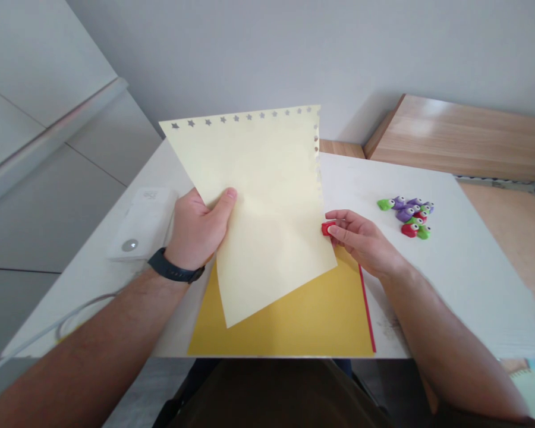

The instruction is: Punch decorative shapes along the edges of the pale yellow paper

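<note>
A pale yellow sheet of paper (267, 220) is held up at a tilt, with a row of star-shaped holes along its top edge and more down the upper right edge. My left hand (200, 229) grips its left edge, thumb on the front and the other fingers hidden behind. At the right edge, my right hand (361, 241) pinches a small red craft punch (327, 228) between thumb and fingers; the punch sits on the paper's margin. Below the sheet lies yellow card or paper (285, 327) with a red strip along its right side.
Several green, purple and red eyed figures (410, 217) are clustered on the white table (468, 285) to the right. A white box (142, 223) lies on the left, near a pale cable (80, 306). A wooden panel (468, 137) stands at the back right.
</note>
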`<move>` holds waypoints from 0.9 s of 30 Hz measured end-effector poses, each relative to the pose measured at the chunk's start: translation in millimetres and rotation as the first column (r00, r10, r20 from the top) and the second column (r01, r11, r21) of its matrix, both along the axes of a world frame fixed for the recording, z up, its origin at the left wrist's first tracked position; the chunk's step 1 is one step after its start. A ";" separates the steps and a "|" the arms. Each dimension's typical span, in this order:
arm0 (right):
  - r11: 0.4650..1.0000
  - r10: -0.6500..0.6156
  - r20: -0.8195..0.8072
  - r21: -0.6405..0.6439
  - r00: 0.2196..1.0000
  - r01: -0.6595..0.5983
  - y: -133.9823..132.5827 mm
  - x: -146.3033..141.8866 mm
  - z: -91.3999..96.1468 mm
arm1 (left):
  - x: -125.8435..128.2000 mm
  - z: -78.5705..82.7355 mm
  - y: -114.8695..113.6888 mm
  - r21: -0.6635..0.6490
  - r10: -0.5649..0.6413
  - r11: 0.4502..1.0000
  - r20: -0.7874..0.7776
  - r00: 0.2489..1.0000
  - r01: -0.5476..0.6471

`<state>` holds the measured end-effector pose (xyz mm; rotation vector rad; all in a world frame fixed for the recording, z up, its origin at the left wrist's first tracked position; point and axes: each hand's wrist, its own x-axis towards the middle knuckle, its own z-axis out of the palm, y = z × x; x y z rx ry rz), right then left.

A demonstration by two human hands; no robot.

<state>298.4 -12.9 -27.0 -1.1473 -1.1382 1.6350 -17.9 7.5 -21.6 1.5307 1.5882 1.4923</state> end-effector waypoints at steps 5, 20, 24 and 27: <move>0.999 0.015 -0.029 -0.030 0.999 -0.016 0.1 -2.9 -3.6 | 2.0 0.4 -1.4 0.018 -0.003 1.000 0.002 1.000 0.003; 0.998 0.045 0.050 -0.048 0.998 -0.043 -0.4 -0.8 -3.8 | 3.3 9.1 -3.9 0.033 -0.033 0.999 -0.027 0.999 0.034; 0.997 0.064 0.052 -0.041 0.997 -0.062 -1.2 -1.2 -0.7 | 2.5 9.9 -4.0 0.029 -0.035 0.999 -0.041 0.999 0.036; 0.997 0.066 0.049 -0.054 0.997 -0.063 -1.5 -1.3 0.2 | 2.5 10.6 -4.2 0.012 -0.035 0.999 -0.041 0.999 0.036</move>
